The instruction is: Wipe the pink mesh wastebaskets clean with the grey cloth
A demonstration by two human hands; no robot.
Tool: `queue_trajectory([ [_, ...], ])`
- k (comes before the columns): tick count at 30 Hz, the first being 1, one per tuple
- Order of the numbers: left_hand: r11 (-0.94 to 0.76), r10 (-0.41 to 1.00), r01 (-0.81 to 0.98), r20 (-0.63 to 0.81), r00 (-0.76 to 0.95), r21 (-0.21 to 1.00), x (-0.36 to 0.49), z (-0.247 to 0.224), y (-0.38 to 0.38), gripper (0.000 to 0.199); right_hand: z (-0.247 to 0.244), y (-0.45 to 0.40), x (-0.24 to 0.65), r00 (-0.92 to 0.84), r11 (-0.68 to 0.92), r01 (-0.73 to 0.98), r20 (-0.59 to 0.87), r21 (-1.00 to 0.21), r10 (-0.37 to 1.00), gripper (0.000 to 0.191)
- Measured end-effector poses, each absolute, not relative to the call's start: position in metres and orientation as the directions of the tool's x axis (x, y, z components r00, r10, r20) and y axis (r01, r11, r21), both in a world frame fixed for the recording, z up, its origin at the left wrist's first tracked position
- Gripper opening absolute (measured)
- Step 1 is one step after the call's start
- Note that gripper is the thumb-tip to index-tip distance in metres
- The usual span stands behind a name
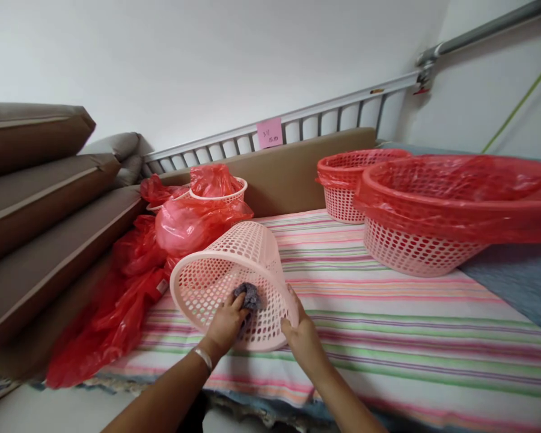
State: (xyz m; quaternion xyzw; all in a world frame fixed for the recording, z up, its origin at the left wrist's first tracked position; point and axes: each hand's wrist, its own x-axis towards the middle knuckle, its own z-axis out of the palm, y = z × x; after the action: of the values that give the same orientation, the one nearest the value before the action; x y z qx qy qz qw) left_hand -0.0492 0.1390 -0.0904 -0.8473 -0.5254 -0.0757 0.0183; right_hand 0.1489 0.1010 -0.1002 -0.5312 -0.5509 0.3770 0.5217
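A pink perforated plastic basket (pixel 261 240) lies tilted on its side on the striped cloth (pixel 388 337), its open mouth towards me. Inside the mouth, my left hand (pixel 228 322), with a silver bangle at the wrist, is closed on a dark grey-blue cloth (pixel 249 297) against the inner wall. My right hand (pixel 300 331) grips the basket's rim on the right side, thumb on the near side and the fingers partly hidden behind it.
Baskets lined with red plastic bags stand on the right (pixel 424 255) and behind them (pixel 342 201). Red bags (pixel 130 307) and bagged baskets (pixel 241 191) are at the left, beside stacked brown cushions (pixel 49 222). A metal rail (pixel 329 108) with a pink note (pixel 269 133) runs behind.
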Motion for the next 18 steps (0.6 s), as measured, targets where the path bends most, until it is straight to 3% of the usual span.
queue_trajectory([
  [6, -0.264, 0.937, 0.964, 0.232, 0.261, -0.016, -0.049, -0.102, 0.158, 0.042, -0.095, 0.089, 0.139, 0.181, 0.098, 0.464, 0.203, -0.880, 0.962, 0.071],
  [11, -0.214, 0.944, 0.977, 0.261, 0.204, 0.011, -0.044, -0.113, 0.162, 0.047, -0.080, 0.092, 0.141, 0.096, 0.034, 0.285, 0.064, -0.958, 0.993, 0.080],
  [15, -0.184, 0.944, 0.982, 0.283, 0.167, 0.035, -0.047, -0.116, 0.161, 0.043, -0.050, 0.067, 0.166, 0.199, 0.304, 0.146, 0.328, -0.942, 0.923, 0.057],
  [18, -0.188, 0.946, 0.981, 0.276, 0.168, 0.049, -0.048, -0.118, 0.161, 0.045, -0.050, 0.017, 0.183, 0.148, 0.346, 0.251, 0.389, -0.904, 0.909, 0.048],
])
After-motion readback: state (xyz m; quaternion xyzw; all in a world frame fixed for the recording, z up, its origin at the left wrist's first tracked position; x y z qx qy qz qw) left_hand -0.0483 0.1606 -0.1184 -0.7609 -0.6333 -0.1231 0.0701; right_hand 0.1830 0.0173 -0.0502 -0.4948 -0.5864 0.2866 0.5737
